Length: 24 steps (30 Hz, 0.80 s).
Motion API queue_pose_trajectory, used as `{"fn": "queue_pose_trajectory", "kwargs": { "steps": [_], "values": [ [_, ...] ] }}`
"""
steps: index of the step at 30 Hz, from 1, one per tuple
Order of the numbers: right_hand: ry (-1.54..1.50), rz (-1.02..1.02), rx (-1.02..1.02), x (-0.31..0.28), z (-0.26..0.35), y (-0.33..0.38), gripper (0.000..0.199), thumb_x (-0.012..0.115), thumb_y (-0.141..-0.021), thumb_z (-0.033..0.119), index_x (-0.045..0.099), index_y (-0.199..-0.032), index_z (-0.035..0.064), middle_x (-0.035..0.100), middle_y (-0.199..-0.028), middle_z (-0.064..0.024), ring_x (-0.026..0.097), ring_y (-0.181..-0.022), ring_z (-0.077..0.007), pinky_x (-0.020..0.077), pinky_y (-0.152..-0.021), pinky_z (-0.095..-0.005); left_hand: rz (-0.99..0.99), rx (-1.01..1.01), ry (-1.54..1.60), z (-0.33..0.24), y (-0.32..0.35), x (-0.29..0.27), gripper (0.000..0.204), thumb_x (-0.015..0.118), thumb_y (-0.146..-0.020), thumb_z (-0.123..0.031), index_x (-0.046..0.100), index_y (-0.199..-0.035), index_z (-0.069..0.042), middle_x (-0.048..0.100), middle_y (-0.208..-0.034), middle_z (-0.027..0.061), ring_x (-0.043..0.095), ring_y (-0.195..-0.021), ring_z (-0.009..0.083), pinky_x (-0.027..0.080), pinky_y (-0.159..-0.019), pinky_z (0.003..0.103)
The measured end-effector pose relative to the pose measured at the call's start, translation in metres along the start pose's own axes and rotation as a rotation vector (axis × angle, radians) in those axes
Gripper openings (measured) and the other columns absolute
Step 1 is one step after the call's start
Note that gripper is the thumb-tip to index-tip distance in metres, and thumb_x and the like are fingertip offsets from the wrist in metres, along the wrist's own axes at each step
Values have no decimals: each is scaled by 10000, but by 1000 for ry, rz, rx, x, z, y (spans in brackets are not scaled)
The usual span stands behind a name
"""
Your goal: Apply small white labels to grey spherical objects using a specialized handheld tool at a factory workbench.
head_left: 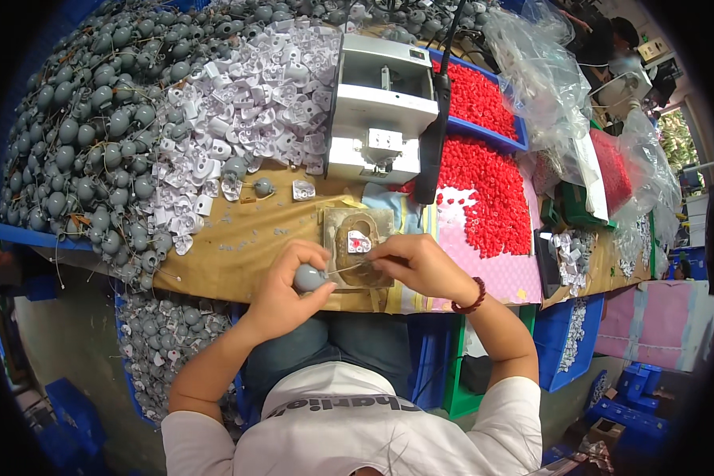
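In front of me, my left hand closes its fingers round a smooth grey egg-shaped piece. A thin pale cord runs from this piece toward my right hand, whose fingertips pinch its other end. Both hands hover at a square fixture block with a worn oval recess. In that recess lies a small white plastic part with red bits in it. My right hand's fingertips are just beside this part. A dark red beaded bracelet circles my right wrist.
Grey egg-shaped pieces with cords are heaped at the left, beside a pile of white plastic parts. Beyond the block stands a white press-like machine. Small red parts cover the right side, with a blue tray of more behind.
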State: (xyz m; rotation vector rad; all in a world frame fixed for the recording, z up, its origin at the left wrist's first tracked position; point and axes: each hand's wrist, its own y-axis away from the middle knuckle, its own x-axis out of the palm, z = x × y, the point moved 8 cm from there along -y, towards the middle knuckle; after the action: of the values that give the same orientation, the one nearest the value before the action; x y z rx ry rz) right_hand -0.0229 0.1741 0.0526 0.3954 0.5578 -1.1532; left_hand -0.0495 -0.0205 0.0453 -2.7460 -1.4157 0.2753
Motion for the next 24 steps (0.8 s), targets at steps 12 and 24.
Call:
{"fn": "queue_pose_trajectory", "kwargs": {
  "steps": [12, 24],
  "values": [
    [678, -168, -356, 22, 16, -8, 287, 656, -774, 136, 674, -1050, 59, 566, -881, -67, 608, -799, -225, 543, -637, -345, 121, 173, -373, 11, 1, 28, 241, 746, -803, -43, 593, -990, -62, 576, -1073, 106, 549, -1034, 327, 464, -901, 416],
    [807, -84, -246, 43, 23, -1, 397, 640, -767, 109, 658, -1145, -8, 563, -970, -77, 583, -825, -235, 532, -681, -363, 112, 112, -495, 10, -2, 29, 250, 721, -804, -17, 617, -1028, -51, 606, -1108, 128, 567, -1081, 343, 471, -926, 417]
  ]
}}
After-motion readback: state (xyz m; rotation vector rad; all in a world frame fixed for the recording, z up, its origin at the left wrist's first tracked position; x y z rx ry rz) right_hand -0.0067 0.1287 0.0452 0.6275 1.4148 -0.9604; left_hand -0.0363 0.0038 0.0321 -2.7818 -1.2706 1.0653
